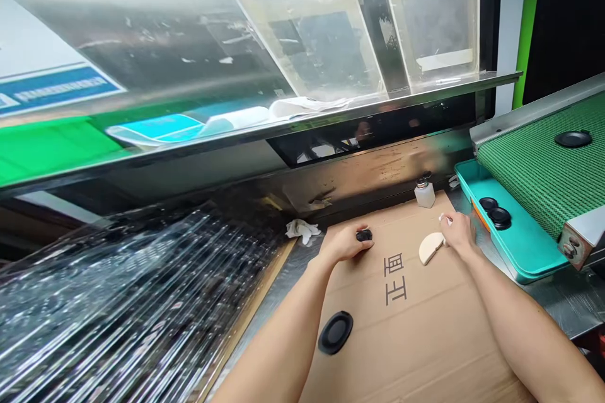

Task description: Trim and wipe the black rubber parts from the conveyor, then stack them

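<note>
Partly hidden, a black piece (363, 235) under left fingers (363, 227).

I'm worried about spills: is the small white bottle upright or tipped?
Upright: the bottle stands base down, with its dark top uppermost.

The cardboard (425, 327) lies between the trays (132, 308) on the left and the bin (524, 242) on the right. The bottle (425, 194) stands at the cardboard's far end, the sponge (430, 248) nearer, and the oval part (335, 332) lies near its left edge. Two discs (499, 218) sit in the bin, beside the conveyor (553, 157).
</note>
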Motion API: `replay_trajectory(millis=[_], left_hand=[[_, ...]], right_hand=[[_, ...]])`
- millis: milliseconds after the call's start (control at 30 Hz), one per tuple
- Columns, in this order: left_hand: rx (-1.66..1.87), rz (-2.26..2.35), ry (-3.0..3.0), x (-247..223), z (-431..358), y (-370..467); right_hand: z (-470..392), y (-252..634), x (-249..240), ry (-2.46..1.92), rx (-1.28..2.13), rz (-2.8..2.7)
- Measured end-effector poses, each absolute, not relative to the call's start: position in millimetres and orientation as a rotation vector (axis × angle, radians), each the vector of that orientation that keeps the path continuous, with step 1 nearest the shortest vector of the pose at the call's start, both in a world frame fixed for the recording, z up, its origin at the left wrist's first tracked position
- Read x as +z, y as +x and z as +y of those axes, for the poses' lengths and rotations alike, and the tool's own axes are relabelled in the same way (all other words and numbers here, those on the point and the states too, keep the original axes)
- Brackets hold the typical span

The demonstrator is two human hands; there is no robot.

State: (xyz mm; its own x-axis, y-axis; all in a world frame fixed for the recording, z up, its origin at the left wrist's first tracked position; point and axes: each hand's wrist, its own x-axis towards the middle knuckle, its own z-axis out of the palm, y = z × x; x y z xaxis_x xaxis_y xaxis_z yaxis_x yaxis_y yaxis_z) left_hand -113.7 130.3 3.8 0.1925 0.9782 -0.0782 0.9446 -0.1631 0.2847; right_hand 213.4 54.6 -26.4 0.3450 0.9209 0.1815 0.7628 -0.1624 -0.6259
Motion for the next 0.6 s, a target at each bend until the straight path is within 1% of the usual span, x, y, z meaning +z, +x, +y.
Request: replay_trajectory(millis=[400, 600], left_hand=[[0.255, 1.716, 2.255, 6, 135, -110], [0.179, 1.771, 2.219, 14, 134, -143]], right_hand=[[56, 214, -28, -1.968, 0.321, -1.471], [54, 211, -24, -1.980, 0.358, -1.456]])
